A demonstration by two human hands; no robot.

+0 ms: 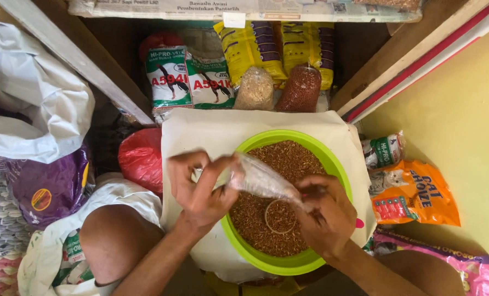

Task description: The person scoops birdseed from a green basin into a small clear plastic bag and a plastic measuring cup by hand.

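Left hand (pixel 200 189): fingers pinched on the mouth end of a clear plastic bag (pixel 258 178).
Right hand (pixel 324 214): fingers closed on the bag's other end, beside a small round cup (pixel 280 215) full of grain.
Bag: thin, see-through, crinkled, limp, stretched between both hands above the bowl.
Bowl (pixel 288 263): lime green, round, filled with reddish-brown grain (pixel 288 159), resting on a white sack (pixel 200 131).
Around: feed packets (pixel 189 82) behind, an orange pouch (pixel 411 192) to the right.
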